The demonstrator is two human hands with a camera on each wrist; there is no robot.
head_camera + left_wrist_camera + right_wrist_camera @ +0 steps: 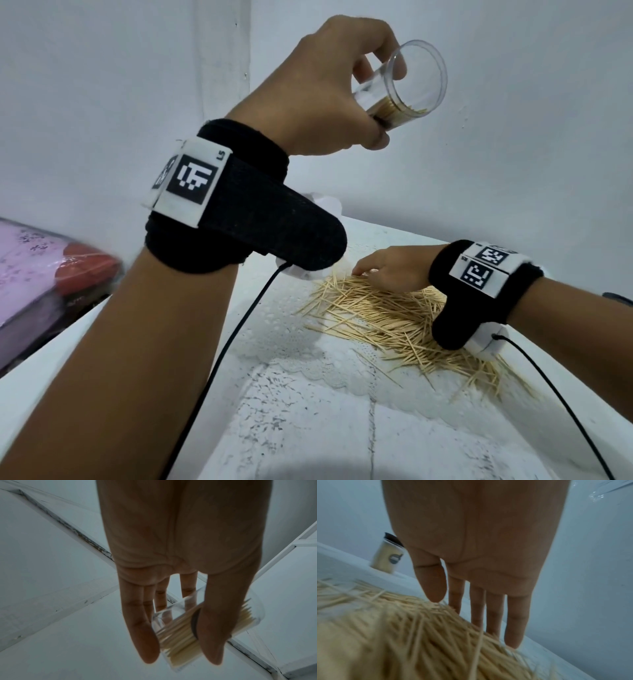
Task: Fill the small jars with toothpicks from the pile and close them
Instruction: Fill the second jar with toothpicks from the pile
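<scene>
My left hand (346, 85) is raised high and grips a clear jar (409, 82) between thumb and fingers. The jar lies tilted on its side, its open mouth facing right, with a layer of toothpicks (181, 632) inside. The toothpick pile (400, 322) spreads over the white lace cloth on the table. My right hand (387, 270) hovers low over the pile's far edge, its fingers (494, 615) straight and reaching down to the toothpicks (402, 635). A closed jar (388, 557) full of toothpicks, with a dark lid, stands by the wall.
The white table (102, 342) meets a pale wall close behind the pile. A pink and red bundle (51, 274) lies off the table's left edge. Black cables (226, 346) run from both wrist bands across the table.
</scene>
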